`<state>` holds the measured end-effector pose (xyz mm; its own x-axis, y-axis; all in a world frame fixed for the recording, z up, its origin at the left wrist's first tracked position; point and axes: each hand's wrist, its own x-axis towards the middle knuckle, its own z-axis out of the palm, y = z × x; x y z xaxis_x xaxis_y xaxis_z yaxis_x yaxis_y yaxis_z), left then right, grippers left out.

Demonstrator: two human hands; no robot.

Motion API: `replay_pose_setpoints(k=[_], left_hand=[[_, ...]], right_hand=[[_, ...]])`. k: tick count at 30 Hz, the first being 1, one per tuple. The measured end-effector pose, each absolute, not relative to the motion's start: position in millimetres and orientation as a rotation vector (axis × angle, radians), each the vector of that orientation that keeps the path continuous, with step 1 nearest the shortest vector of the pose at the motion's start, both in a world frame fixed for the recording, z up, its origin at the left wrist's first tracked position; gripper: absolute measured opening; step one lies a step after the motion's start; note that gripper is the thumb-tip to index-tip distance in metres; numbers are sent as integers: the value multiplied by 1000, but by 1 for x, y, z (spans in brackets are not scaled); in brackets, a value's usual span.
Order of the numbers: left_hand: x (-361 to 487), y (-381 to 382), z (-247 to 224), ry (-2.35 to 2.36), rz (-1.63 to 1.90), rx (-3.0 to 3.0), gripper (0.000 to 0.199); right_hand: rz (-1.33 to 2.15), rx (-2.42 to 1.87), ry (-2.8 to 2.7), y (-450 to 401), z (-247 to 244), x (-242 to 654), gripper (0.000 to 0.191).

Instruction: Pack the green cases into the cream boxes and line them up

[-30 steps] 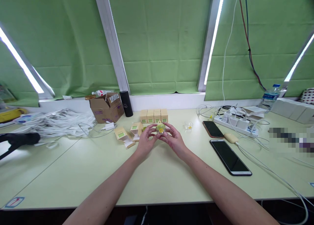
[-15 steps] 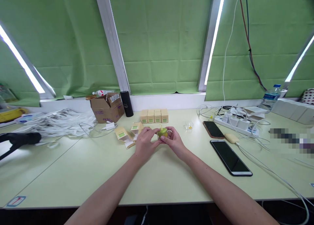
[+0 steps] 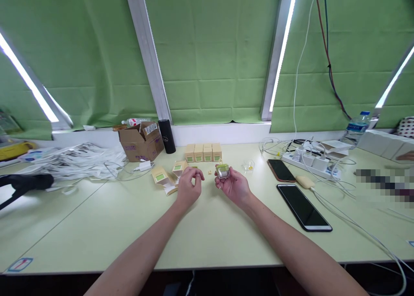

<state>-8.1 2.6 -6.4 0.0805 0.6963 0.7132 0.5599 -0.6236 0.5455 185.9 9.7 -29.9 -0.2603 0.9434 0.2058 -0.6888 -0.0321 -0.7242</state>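
Two bare hands meet just above the middle of the frame, over a pale green bench (image 3: 97,227). The right hand (image 3: 233,185) is turned palm up, its grip pinching a small clear case with a green top (image 3: 223,170) between thumb and fingertips, lifted a little off the bench. The left hand (image 3: 188,186) sits just left of it, apart from the case, fingers curled in with thumb and forefinger pressed together; whether anything lies between them is too small to tell. A tiny yellow piece (image 3: 209,172) lies on the bench between the two hands.

Behind the hands, toward the frame's centre, a row of four tan boxes (image 3: 203,153) stands side by side. Left of the left hand lie opened tan cartons (image 3: 165,176). Further up and left are a brown cardboard box (image 3: 141,142) and a black cylinder (image 3: 166,136) beside it, with a heap of white cables (image 3: 80,160) at the left. At right lie a large black phone (image 3: 303,207) and a smaller phone (image 3: 280,169), near a white power strip (image 3: 311,163).
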Motion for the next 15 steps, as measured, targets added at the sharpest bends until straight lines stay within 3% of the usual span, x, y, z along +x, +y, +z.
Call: replay_pose_setpoints(k=[8,15], left_hand=[[-4,8,-12,1316,1497,2000,25],[0,6,-10,1153,1413,1887,33]], right_hand=[[1516,-430,-908,5,-27,183,33],[1253,-615,-1038,2,-28,178,46]])
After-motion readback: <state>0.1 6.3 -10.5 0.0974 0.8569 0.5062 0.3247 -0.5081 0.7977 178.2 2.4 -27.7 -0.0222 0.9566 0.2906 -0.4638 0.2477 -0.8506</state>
